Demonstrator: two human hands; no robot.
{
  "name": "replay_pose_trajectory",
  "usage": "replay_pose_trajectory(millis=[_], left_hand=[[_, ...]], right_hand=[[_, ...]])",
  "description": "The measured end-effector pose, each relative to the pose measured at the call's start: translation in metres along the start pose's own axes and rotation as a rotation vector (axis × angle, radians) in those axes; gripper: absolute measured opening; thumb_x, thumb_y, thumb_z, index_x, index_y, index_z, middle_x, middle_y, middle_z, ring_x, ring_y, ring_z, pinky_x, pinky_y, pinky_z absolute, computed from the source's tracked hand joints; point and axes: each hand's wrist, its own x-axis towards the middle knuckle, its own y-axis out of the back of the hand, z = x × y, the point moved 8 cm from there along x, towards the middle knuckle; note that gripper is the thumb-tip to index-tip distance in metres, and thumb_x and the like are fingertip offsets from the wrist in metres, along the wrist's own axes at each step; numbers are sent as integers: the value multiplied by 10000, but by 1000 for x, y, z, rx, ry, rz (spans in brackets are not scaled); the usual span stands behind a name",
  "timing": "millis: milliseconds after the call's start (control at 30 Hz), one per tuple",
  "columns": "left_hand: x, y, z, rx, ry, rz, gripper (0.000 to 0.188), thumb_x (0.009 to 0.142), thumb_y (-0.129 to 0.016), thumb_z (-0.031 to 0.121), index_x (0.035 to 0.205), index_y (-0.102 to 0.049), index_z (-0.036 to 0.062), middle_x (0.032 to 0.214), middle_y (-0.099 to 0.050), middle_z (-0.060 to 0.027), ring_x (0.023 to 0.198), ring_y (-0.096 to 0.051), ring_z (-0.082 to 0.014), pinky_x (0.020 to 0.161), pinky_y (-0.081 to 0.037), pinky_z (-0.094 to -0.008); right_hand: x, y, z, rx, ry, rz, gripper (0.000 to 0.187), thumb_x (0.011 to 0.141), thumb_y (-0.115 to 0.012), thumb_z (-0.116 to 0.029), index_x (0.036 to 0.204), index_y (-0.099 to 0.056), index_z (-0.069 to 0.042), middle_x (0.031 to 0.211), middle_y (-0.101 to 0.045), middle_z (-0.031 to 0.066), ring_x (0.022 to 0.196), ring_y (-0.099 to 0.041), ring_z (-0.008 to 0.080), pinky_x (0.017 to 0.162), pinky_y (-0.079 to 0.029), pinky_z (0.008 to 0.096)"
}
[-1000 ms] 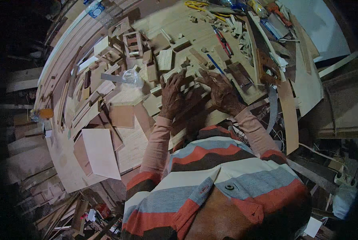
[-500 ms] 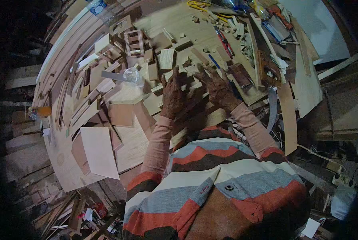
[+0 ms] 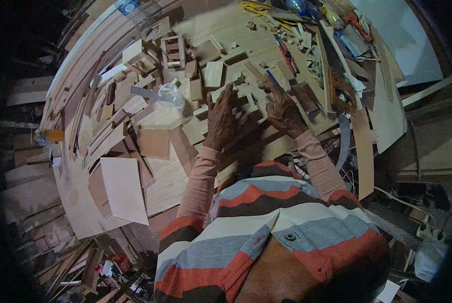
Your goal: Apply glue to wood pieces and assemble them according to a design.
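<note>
My left hand (image 3: 220,122) rests over small wooden pieces on the worktable, with fingers stretched forward. Beside its thumb lie light wooden strips (image 3: 251,101), partly in shadow. To the right, my right hand (image 3: 286,112) is apart from it, its index finger extended and the others loosely bent. A blue pen (image 3: 272,77) lies at those fingertips; its near end is partly covered, and I cannot see a grip on it. Ahead of my left hand sit a pale wooden block (image 3: 214,74) and a narrow brown block (image 3: 195,88).
A small slatted wooden frame (image 3: 173,52), a clear plastic cup (image 3: 171,95) and a flat metal blade (image 3: 144,93) lie left. Red-handled pliers (image 3: 286,55), a dark wooden block (image 3: 306,97) and a handsaw (image 3: 343,96) are right. A white sheet (image 3: 124,189) lies near left.
My right hand has shifted right, away from the wooden strips, and its fingers have come to the blue pen. My left hand stays nearly in place. The view has shifted slightly.
</note>
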Motion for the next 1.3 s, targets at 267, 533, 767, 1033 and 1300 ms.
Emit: replay_pose_trajectory(millis=[267,533,767,1033,1300], left_hand=[[21,4,-15,-12,-26,-65,556,864,-703,357,1322,-559,74,1278,-606,-164,1226,-544,-373,1105,-323,-577],[37,1,-21,77,-16,-159,215,802,-756,305,916,-708,129,986,-674,-132,969,-620,-389,805,-501,-490],[34,-4,-29,105,15,-141,218,780,-757,317,919,-721,153,973,-666,-113,954,-619,-370,762,-477,-491],[30,-12,-44,10,62,-144,261,747,-757,318,970,-722,187,1053,-649,-82,1011,-589,-347,803,-436,-485],[29,-1,-32,18,-40,-31,228,723,-751,231,920,-723,119,974,-673,-125,963,-609,-372,822,-488,-473]], right_hand=[[8,-6,12,19,-33,-39,406,824,-583,5,1224,-589,-62,1100,-658,184,1001,-660,359,864,-545,439],[10,-13,8,92,-140,-135,635,827,-652,-85,1441,-492,-85,1059,-700,129,1042,-639,340,928,-517,451],[11,-22,22,159,-180,-94,665,799,-703,-123,1433,-508,-71,1056,-698,132,1013,-642,337,940,-512,442],[12,-18,16,75,-89,-26,623,808,-712,-89,1403,-528,-64,1016,-718,110,974,-680,289,892,-546,411],[11,-18,16,104,-139,-51,595,810,-705,-107,1381,-545,-50,1024,-717,109,999,-665,296,928,-519,416]])
